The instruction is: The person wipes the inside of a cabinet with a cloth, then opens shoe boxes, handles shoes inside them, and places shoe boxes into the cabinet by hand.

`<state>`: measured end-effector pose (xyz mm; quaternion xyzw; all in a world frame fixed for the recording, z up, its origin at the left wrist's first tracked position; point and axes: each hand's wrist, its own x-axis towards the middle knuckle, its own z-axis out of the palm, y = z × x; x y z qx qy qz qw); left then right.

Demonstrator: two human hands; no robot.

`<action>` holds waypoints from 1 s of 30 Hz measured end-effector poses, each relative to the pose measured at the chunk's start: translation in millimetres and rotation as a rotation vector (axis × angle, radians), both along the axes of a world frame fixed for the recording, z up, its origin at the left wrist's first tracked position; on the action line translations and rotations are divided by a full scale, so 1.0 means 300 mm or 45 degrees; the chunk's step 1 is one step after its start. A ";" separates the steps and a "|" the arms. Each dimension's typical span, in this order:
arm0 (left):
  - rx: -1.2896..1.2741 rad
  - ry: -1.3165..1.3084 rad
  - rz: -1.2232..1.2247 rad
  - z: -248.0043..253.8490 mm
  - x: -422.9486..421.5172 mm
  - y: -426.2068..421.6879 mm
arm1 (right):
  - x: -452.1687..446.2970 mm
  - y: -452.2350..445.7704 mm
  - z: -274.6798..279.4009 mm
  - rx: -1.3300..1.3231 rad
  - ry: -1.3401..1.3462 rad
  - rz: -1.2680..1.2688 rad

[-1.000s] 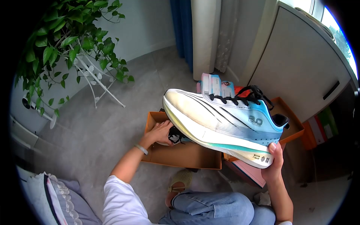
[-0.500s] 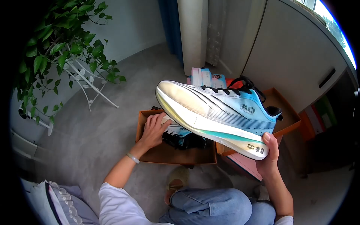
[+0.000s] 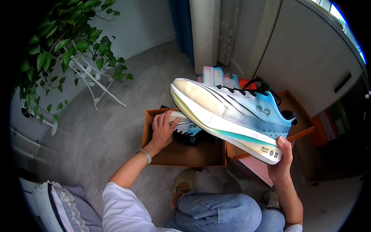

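A white and blue sneaker (image 3: pixel 232 116) with black laces is held up by its heel in my right hand (image 3: pixel 281 162), toe to the left. My left hand (image 3: pixel 164 131) grips the toe of a second, matching sneaker (image 3: pixel 189 128) inside an open orange shoebox (image 3: pixel 185 166). That second shoe lies on its side against the box's far wall, its laces facing me. The raised sneaker hides part of the second one and of the box's right end.
Behind the raised shoe is another orange box part (image 3: pixel 301 133), with pink and blue packages (image 3: pixel 220 77) beyond. A pink box (image 3: pixel 257 170) lies at the right. A leafy plant (image 3: pixel 50 50) on a white stand (image 3: pixel 94 83) is left; a cabinet (image 3: pixel 309 58) is right.
The second shoe has turned onto its side in the box, and my left hand has shifted up around its toe. The raised sneaker stays in my right hand.
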<state>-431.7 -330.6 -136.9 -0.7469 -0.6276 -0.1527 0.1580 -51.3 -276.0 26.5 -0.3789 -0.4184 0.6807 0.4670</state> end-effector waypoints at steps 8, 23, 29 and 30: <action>-0.191 0.586 0.141 -0.044 -0.005 -0.009 | -0.004 -0.004 -0.004 0.003 -0.004 0.089; -0.130 0.339 0.131 -0.100 -0.009 -0.025 | -0.010 -0.011 -0.009 0.015 -0.075 0.134; -0.010 0.571 0.160 -0.062 -0.022 -0.007 | -0.013 -0.017 -0.019 -0.046 -0.021 0.121; -0.188 0.324 0.113 0.014 -0.003 -0.009 | -0.015 -0.019 -0.016 -0.040 -0.016 0.120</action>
